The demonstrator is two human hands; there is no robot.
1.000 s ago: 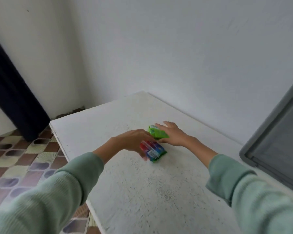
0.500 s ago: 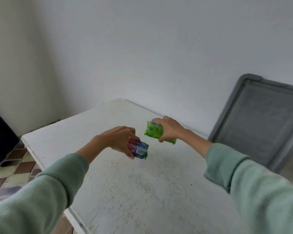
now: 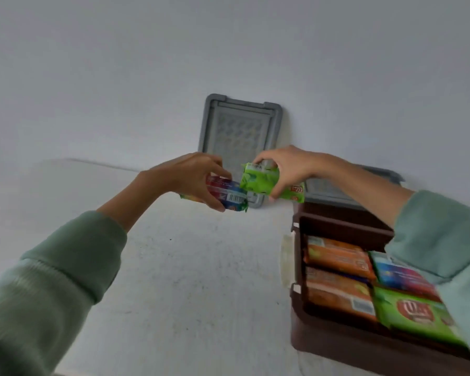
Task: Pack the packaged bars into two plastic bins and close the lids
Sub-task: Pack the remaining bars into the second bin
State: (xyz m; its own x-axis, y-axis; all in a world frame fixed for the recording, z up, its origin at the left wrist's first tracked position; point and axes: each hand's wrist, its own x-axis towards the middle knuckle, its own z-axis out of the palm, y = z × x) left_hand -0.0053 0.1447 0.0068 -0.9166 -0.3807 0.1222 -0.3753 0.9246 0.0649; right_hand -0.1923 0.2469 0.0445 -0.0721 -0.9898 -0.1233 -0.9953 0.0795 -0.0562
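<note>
My left hand (image 3: 186, 177) grips a red-and-blue packaged bar (image 3: 229, 195) above the white table (image 3: 190, 280). Right beside it, my right hand (image 3: 288, 165) holds a green packaged bar (image 3: 263, 180) by its top and bottom edges. Both bars hang in the air, almost touching. At the right stands a brown plastic bin (image 3: 299, 308), open, holding two orange bars (image 3: 337, 256), a blue bar (image 3: 402, 275) and a green bar (image 3: 415, 310). My right sleeve covers part of the bin.
A grey lid (image 3: 239, 126) leans upright against the white wall behind my hands. A second grey lid (image 3: 331, 188) lies behind the brown bin. A clear latch (image 3: 286, 260) sticks out from the bin's left side.
Both hands have carried their bars up and to the right, from the table's far left toward the brown bin. The view swung right, bringing the bin and lids into sight.
</note>
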